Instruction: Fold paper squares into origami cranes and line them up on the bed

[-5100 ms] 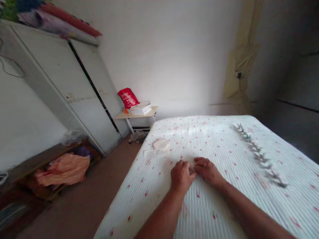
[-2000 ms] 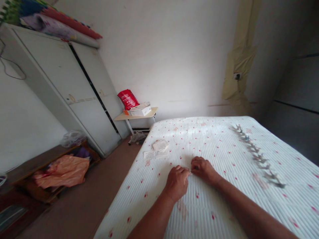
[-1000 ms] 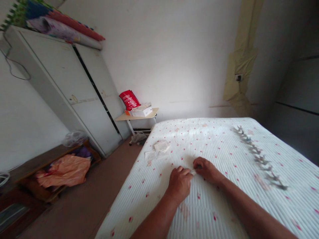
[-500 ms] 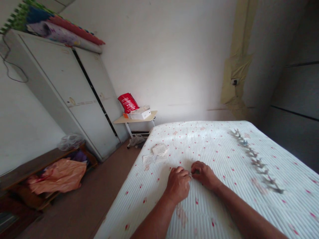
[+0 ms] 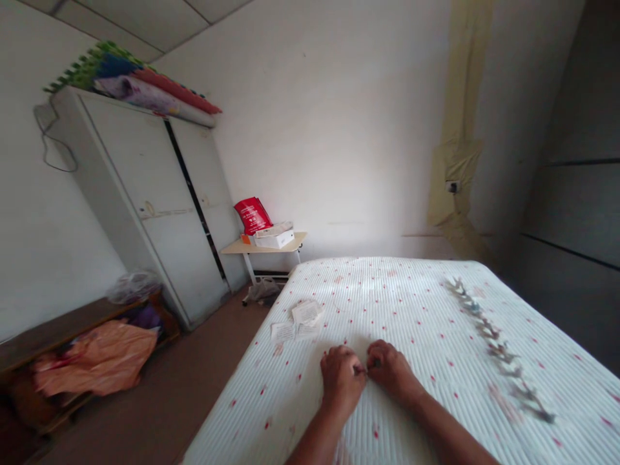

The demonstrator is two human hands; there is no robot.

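My left hand [image 5: 343, 378] and my right hand [image 5: 391, 373] come together low over the middle of the bed, fingers curled and fingertips almost touching. Both are closed in a pinch around something small, too hidden by the fingers to name. A few printed paper pieces [image 5: 307, 312] lie on the mattress beyond my left hand. Off to the right, a row of small grey-white folded paper shapes [image 5: 491, 332] stretches along the bed; they look like paper cranes, though blurred.
The bed [image 5: 411, 310] has a white ribbed cover with red spots. At its far left corner stands a small table [image 5: 237, 247] with a red bag [image 5: 252, 215] and a white box [image 5: 276, 240]. A grey cabinet [image 5: 169, 226] stands left, near a low wooden bench [image 5: 77, 323].
The view has tilted upward, so the bed and hands sit lower in the picture. My hands stay close together; the pale bit seen between the fingertips is now mostly hidden.
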